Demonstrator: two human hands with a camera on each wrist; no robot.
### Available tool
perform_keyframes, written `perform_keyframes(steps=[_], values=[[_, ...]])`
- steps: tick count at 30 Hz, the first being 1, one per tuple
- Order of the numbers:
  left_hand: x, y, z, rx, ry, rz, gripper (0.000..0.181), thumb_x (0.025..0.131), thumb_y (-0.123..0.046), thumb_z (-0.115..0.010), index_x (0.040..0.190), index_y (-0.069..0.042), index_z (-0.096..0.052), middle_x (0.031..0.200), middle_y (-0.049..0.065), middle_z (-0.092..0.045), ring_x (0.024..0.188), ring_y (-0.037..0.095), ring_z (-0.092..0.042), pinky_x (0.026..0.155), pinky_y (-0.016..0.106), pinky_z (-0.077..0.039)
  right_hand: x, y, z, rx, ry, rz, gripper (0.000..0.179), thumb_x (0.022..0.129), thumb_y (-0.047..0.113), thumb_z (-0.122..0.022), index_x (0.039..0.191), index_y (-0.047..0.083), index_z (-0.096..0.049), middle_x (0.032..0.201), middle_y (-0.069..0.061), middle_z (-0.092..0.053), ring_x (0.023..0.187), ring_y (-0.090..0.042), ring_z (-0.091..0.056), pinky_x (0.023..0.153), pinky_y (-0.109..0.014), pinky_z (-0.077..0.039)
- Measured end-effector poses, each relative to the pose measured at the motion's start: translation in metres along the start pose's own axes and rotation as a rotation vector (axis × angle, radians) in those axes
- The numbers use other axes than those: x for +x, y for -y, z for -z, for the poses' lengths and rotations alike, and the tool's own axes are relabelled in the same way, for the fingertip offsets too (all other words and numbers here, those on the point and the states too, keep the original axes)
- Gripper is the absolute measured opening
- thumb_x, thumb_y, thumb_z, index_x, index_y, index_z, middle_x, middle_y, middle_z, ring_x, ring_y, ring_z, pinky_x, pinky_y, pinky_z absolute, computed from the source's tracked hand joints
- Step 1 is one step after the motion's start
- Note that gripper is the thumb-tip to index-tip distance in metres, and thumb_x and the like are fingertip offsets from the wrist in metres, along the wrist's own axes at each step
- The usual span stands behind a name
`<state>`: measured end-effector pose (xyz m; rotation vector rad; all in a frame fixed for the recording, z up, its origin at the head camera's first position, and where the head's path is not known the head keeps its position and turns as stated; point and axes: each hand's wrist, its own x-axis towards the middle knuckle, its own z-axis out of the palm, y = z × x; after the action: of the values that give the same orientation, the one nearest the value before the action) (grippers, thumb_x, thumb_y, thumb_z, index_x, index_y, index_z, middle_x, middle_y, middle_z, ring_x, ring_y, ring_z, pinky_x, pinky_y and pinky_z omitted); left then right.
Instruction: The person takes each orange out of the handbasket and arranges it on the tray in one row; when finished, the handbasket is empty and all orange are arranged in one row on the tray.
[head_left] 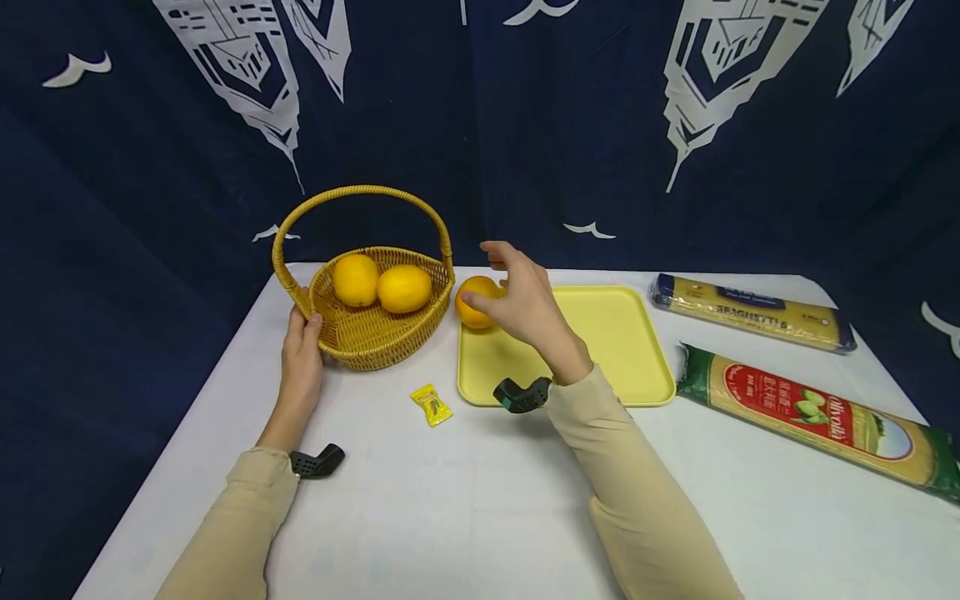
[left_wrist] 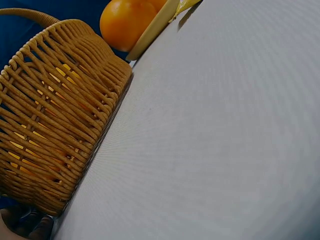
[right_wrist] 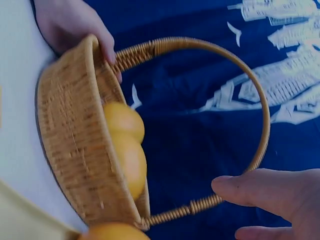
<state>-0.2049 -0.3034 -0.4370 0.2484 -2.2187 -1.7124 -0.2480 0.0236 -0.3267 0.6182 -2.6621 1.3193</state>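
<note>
On the left side of the table stands a wicker basket [head_left: 378, 354] with a tall arched handle. Two round yellow-orange fruits [head_left: 405, 289] lie inside it. My left hand [head_left: 302, 358] grips the basket's left rim, thumb over the edge; the right wrist view also shows this grip on the basket [right_wrist: 70, 130]. An orange [head_left: 472, 318] sits on the top left corner of a yellow tray [head_left: 615, 350]. Above and beside that orange is my right hand [head_left: 525, 300], thumb and fingers spread apart, holding nothing. In the right wrist view its thumb [right_wrist: 250, 190] stands apart from the orange [right_wrist: 117, 232].
A small yellow wrapped packet [head_left: 431, 405] lies in front of the basket and tray. To the right are a spaghetti pack [head_left: 750, 312] and a longer red-labelled pasta pack [head_left: 817, 417]. A dark blue curtain [head_left: 570, 150] hangs behind the white table [head_left: 420, 517].
</note>
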Motion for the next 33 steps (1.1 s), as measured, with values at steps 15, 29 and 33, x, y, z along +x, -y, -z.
perform_keyframes(steps=[15, 29, 33], values=[[0.001, 0.004, 0.000, -0.015, -0.006, -0.024, 0.057, 0.115, -0.033, -0.034, 0.170, -0.026, -0.020, 0.175, -0.007, -0.023, 0.160, 0.008, -0.019, 0.133, 0.032, -0.013, 0.029, 0.025, -0.066, -0.034, 0.146, 0.110, 0.057, 0.094, 0.015, -0.079, 0.147, 0.003, -0.058, 0.145, -0.016, -0.063, 0.128, -0.034, -0.061, 0.109, -0.042, -0.051], [0.002, 0.005, 0.001, -0.028, 0.001, -0.070, 0.056, 0.115, -0.031, -0.035, 0.169, -0.025, -0.023, 0.174, -0.005, -0.027, 0.159, 0.009, -0.021, 0.132, 0.030, -0.015, 0.063, 0.033, -0.097, -0.094, 0.227, 0.033, 0.065, 0.094, -0.005, -0.069, 0.155, 0.007, -0.050, 0.160, -0.010, -0.052, 0.152, -0.028, -0.043, 0.128, -0.040, -0.033], [0.001, 0.005, 0.000, -0.019, 0.001, -0.059, 0.056, 0.115, -0.032, -0.035, 0.169, -0.025, -0.023, 0.174, -0.006, -0.027, 0.159, 0.008, -0.022, 0.132, 0.031, -0.015, 0.069, 0.032, -0.104, -0.155, 0.284, 0.047, 0.065, 0.094, -0.002, -0.073, 0.155, 0.007, -0.051, 0.159, -0.011, -0.051, 0.150, -0.028, -0.044, 0.126, -0.040, -0.036]])
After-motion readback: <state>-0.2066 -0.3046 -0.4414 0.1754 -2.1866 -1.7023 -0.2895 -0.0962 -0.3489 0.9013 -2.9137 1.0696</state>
